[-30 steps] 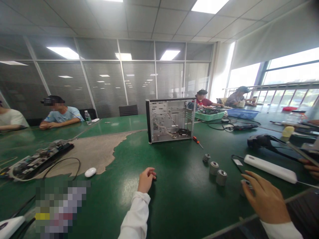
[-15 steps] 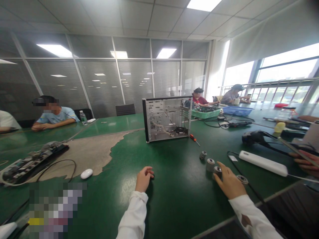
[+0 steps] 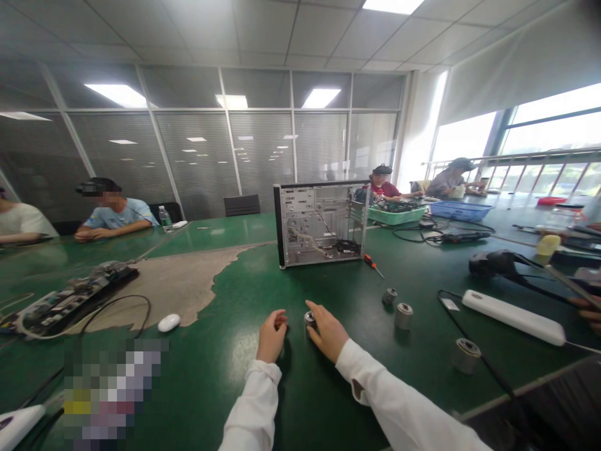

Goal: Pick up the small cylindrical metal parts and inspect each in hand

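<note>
My right hand (image 3: 327, 331) has its fingers closed around a small metal cylinder (image 3: 309, 318) that looks like a small motor, standing on the green table in front of me. To its left, my left hand (image 3: 271, 336) rests on the table with fingers loosely curled and apart, nothing visible in them. Similar metal cylinders stand off to the right: a darker one (image 3: 389, 296), a silver one (image 3: 404, 316) and a nearer one (image 3: 466, 356). Beyond my hands, an open computer case (image 3: 323, 225) stands upright, and a screwdriver (image 3: 373, 265) lies by its right corner.
A white power strip (image 3: 513, 317) with its cable lies at right, near a black strapped device (image 3: 493, 264). Green (image 3: 397, 216) and blue (image 3: 462, 210) baskets stand farther back. A white oval object (image 3: 168, 322) and a circuit assembly (image 3: 84, 294) are at left. Other people sit around the table.
My right hand has moved left from the row of cylinders, bringing one of them beside my left hand. The left hand has stayed in place. The view has turned slightly left.
</note>
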`<state>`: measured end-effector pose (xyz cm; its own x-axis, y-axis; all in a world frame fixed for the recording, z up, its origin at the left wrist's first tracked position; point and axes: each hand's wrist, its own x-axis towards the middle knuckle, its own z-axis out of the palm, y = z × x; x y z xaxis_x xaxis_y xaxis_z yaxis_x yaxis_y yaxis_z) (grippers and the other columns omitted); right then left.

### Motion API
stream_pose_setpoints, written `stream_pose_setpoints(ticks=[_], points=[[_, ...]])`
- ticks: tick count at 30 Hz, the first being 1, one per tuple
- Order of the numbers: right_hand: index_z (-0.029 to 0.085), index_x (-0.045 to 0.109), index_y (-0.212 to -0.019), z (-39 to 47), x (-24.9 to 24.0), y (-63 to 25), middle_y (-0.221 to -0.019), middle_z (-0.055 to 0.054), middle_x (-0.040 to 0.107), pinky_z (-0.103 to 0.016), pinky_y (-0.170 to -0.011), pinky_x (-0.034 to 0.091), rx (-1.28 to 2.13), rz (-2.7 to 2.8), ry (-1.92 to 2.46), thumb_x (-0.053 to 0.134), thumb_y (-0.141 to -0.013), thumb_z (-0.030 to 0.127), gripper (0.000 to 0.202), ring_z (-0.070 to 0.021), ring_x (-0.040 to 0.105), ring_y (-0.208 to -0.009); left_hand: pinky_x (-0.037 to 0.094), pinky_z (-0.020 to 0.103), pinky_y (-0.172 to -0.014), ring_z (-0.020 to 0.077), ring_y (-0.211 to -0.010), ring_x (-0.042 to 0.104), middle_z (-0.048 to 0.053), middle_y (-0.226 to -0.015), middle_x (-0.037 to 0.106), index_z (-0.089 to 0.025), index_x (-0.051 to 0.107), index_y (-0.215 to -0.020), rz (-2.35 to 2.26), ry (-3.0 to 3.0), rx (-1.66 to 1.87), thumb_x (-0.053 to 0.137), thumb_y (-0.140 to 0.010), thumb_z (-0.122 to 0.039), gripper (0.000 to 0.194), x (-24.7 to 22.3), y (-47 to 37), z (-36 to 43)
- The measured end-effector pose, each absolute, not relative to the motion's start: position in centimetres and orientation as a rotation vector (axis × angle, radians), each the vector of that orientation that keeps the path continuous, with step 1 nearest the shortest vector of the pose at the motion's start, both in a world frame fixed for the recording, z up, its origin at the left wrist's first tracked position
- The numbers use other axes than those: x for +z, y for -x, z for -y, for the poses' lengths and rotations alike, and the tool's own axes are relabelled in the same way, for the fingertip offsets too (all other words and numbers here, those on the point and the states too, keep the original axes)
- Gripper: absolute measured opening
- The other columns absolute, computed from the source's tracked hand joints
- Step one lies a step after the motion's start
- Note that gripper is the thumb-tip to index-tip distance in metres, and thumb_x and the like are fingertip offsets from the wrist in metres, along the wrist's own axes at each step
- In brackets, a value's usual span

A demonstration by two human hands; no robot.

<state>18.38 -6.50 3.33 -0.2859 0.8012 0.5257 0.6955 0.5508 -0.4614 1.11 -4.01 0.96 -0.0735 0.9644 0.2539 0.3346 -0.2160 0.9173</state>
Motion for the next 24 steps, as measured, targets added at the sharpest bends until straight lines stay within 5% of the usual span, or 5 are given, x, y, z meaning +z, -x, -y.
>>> stream_pose_setpoints(ticks=[7,11,16,24], points=[[0.016,0.018,-0.128,3.4,0.3,-14.8,-0.121,-0.012,0.036,-0.039,-0.096,0.030,0.305,1.905,1.147,0.047,-0.064,0.010,0.071,-0.0212,0.033,-0.114,0.038,0.035,-0.084,0.0184,-0.093,0.051,0.010,-0.106,0.052,-0.015,0.043,-0.113,-1.472,-1.688,1.445,0.051,-0.064,-0.014,0.050,1.0,-1.3,4.0],[0.017,0.027,-0.124,2.4,-0.6,-15.2,-0.110,-0.010,0.045,-0.035,-0.083,0.043,0.518,1.755,1.096,0.042,-0.059,0.005,0.068,-0.0179,0.048,-0.097,0.032,0.034,-0.090,0.0192,-0.100,0.047,0.008,-0.110,0.049,-0.020,0.041,-0.116,-1.340,-1.775,1.492,0.056,-0.063,-0.015,0.055,1.9,-2.3,4.6],[0.017,0.039,-0.108,0.1,-0.9,-15.2,-0.088,-0.005,0.053,-0.030,-0.065,0.049,0.752,1.430,1.165,0.041,-0.057,0.008,0.053,-0.0144,0.055,-0.074,0.026,0.033,-0.095,0.0204,-0.107,0.042,0.006,-0.111,0.049,-0.023,0.048,-0.111,-1.274,-1.776,1.533,0.055,-0.066,-0.016,0.046,3.1,-3.2,4.9],[0.019,0.046,-0.095,-1.2,-0.8,-15.3,-0.082,-0.003,0.056,-0.027,-0.055,0.050,0.886,1.215,1.137,0.042,-0.057,0.017,0.038,-0.0144,0.057,-0.069,0.034,0.033,-0.089,0.0206,-0.095,0.048,0.005,-0.095,0.055,-0.025,0.060,-0.091,-1.328,-1.688,1.510,0.056,-0.065,-0.016,0.028,2.8,-3.8,4.1]])
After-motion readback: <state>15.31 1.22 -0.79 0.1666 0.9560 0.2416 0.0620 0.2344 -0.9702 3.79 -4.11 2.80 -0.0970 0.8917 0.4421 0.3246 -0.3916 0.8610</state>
